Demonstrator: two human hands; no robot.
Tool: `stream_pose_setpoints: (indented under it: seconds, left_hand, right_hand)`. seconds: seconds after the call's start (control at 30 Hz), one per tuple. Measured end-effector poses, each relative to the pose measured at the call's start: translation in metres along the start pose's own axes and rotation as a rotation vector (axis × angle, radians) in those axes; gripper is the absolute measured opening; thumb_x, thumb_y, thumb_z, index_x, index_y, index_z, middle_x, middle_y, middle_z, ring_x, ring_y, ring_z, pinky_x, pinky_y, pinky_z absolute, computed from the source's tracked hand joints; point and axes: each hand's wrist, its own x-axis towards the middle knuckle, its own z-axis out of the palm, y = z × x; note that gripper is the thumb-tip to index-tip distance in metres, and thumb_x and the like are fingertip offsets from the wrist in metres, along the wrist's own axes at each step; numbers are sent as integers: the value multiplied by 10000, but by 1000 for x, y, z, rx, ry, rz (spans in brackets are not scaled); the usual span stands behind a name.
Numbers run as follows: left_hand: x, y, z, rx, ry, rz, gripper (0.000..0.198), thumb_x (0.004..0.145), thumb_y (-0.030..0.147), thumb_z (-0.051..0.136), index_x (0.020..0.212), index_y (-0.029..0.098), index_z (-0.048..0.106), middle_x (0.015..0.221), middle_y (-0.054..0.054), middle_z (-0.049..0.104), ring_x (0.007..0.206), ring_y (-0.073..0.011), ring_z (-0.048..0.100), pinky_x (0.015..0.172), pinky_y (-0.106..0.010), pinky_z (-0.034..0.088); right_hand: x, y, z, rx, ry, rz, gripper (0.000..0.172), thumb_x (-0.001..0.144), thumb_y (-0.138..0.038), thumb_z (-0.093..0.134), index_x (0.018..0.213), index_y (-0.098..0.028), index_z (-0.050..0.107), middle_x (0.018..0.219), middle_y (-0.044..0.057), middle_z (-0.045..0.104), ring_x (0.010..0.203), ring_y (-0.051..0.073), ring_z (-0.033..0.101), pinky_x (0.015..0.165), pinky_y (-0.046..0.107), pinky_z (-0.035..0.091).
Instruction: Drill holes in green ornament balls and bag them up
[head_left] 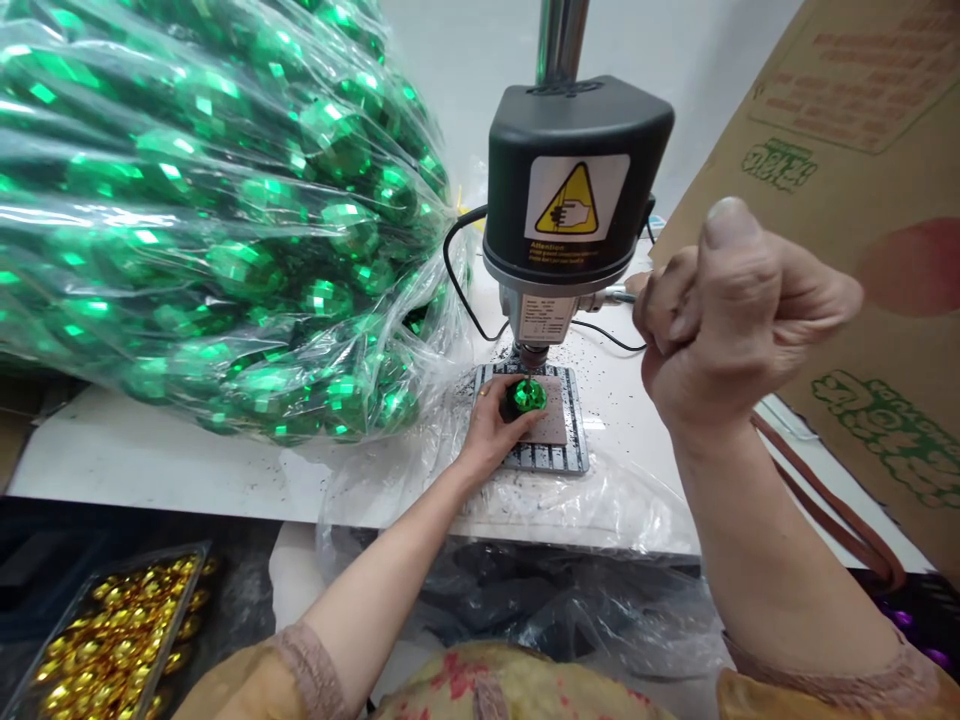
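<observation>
Head view, bench drill at work station. The left hand (491,425) is partly closed, its fingers curved over a green faceted bauble (528,396) and holding it against a tan pad (559,415). The pad lies on a slotted metal plate (544,458) directly below the drill chuck (531,354); the bit is hidden from view. The right hand (720,320) is raised and clenched in a fist around the metal lever handle (619,295) at the side of the black drill head (574,170), which bears a yellow warning label (576,198). Dark shavings (600,372) are scattered across the white table (150,455). To the left, a clear plastic bag (225,220) of green baubles lies beside the drill. A tray (112,640) of gold baubles sits below the table edge at lower left, and a printed cardboard sheet (847,130) stands at right.
</observation>
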Motion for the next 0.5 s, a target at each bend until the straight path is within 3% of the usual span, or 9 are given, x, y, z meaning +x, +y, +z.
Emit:
stream_pose_setpoints:
  seconds: [0.5]
  left_hand:
    - [0,-2,0,11,-3,37,483,746,376,771,1169,231,590,1188,-70,618,1117,-234,565,977,-383,437]
  right_hand:
    - [-11,-4,-10,-166,-49,3,523,856,-276,612,455,-208,284,409,-57,282,331,81,274,405,332,218]
